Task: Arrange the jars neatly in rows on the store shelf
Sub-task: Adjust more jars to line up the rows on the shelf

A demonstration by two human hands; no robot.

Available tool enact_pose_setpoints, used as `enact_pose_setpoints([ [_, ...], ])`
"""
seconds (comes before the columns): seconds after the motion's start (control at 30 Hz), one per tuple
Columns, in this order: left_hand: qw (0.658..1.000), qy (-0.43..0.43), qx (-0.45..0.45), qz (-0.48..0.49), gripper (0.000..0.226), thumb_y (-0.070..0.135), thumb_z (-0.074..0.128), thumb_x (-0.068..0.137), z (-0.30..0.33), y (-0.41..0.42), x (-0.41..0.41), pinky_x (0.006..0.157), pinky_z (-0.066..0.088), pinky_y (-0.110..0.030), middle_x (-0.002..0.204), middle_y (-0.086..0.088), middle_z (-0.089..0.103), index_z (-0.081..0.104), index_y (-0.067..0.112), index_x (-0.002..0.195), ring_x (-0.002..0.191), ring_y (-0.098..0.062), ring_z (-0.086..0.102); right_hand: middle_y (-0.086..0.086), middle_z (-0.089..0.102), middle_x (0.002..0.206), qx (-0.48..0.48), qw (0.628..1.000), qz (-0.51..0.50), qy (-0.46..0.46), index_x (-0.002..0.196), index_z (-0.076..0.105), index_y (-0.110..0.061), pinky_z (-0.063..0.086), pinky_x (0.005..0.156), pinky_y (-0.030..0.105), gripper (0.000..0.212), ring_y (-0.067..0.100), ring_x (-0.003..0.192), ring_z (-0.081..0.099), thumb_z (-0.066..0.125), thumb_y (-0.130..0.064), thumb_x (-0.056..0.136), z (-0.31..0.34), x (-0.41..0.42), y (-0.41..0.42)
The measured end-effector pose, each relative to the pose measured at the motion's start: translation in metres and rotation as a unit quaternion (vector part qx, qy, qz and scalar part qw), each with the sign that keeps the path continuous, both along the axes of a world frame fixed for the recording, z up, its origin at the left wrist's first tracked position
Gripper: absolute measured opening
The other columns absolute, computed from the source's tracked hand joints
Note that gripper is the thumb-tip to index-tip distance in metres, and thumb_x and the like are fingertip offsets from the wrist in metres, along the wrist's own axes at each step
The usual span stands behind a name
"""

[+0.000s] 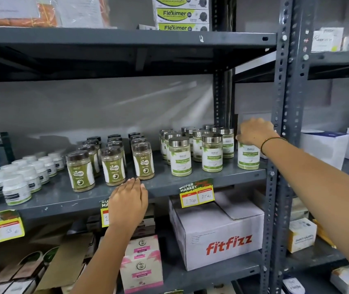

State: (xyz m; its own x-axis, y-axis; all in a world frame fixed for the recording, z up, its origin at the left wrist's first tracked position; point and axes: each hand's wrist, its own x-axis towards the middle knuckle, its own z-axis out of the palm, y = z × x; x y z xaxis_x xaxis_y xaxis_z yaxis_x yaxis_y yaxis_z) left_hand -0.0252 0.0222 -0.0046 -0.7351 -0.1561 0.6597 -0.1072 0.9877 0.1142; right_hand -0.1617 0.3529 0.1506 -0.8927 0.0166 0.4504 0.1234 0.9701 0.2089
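- Steel-lidded jar (248,154) is standing at the shelf's (211,177) right front corner, apart from its rows (196,145); the right hand (255,131) is gripping its lid, fingers clenched, probably to align it.
- Left hand (128,201) is resting open-fingered on the shelf edge, grasping nothing, likely for balance.

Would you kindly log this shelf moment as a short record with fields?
setting: grey metal store shelf
left hand: open, flat at the shelf's front edge, holding nothing
right hand: closed over the top of the rightmost silver-lid jar
silver-lid jars: grouped right of centre, rows loose
dark-lid jars: three rows running front to back
white jars: rows at the left
price tag: on the shelf edge, below the silver-lid jars
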Motion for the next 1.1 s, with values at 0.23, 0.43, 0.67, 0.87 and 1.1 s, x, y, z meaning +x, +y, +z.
enact_pose_setpoints([
  [0.23,1.0,0.001,0.003,-0.004,0.047,0.031,0.034,0.092,0.0,-0.001,0.001,0.095,0.049,-0.04,0.114,-0.014,0.069,0.068,0.004,0.111,0.109,-0.026,0.063,0.013,0.065,0.112,-0.075,0.994,0.075,0.002,0.108,0.066,-0.02,0.048,0.073,0.04,0.03,0.036,0.103,0.061,0.059,-0.04,0.087,-0.001,-0.008,0.001],
  [0.43,1.0,0.001,0.005,-0.003,0.046,0.031,0.035,0.092,0.0,0.0,0.002,0.094,0.049,-0.04,0.113,-0.014,0.07,0.068,0.004,0.11,0.108,-0.026,0.064,0.012,0.065,0.112,-0.118,0.989,0.089,-0.013,0.113,0.068,-0.024,0.05,0.076,0.041,0.036,0.034,0.102,0.061,0.065,-0.045,0.084,0.002,-0.008,0.003],
  [0.67,1.0,0.0,0.007,-0.007,0.047,0.031,0.035,0.092,0.0,0.001,0.003,0.094,0.049,-0.041,0.113,-0.015,0.07,0.068,0.003,0.11,0.108,-0.027,0.064,0.012,0.066,0.112,-0.145,0.984,0.101,-0.012,0.114,0.068,-0.025,0.052,0.082,0.043,0.04,0.034,0.104,0.062,0.067,-0.048,0.083,0.0,-0.002,0.005],
  [0.87,1.0,0.002,0.007,-0.007,0.048,0.031,0.034,0.092,0.0,0.0,0.001,0.096,0.047,-0.04,0.114,-0.014,0.069,0.068,0.004,0.111,0.109,-0.026,0.063,0.018,0.068,0.11,-0.168,0.973,0.151,0.037,0.128,0.061,-0.016,0.052,0.092,0.049,0.057,0.037,0.106,0.062,0.042,-0.057,0.095,-0.003,0.005,-0.001],
  [1.1,1.0,0.002,0.006,-0.003,0.048,0.032,0.034,0.092,-0.001,-0.001,0.0,0.095,0.048,-0.04,0.113,-0.014,0.07,0.068,0.005,0.111,0.108,-0.026,0.064,0.005,0.069,0.091,-0.151,0.953,0.261,0.024,0.124,0.064,-0.014,0.055,0.089,0.046,0.079,0.027,0.093,0.068,0.042,-0.078,0.083,-0.01,0.017,-0.043],
])
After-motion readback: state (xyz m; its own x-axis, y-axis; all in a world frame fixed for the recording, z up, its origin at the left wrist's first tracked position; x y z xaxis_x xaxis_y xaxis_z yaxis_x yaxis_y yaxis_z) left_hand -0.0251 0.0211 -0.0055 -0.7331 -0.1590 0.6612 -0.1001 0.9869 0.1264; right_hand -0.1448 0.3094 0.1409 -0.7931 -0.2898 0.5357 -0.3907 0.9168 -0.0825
